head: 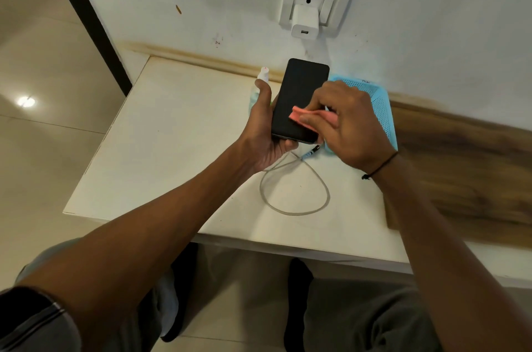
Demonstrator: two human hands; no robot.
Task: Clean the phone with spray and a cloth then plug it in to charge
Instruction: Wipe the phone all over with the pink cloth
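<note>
My left hand [266,133] grips a black phone [299,92] from its left side and holds it above the white table [161,156], screen up. A folded pink cloth [305,118] is pinched in my right hand [351,127] and pressed against the lower right part of the screen. The small spray bottle [263,78] with a white nozzle stands behind my left thumb near the wall, mostly hidden. A grey charging cable [296,196] lies looped on the table under the phone, its plug end near the phone's bottom edge. A white charger adapter [305,20] sits in the wall socket.
A light blue perforated basket [380,110] lies on the table to the right, partly behind my right hand. A wooden panel [466,173] runs along the wall at the right. The table's front edge is above my knees.
</note>
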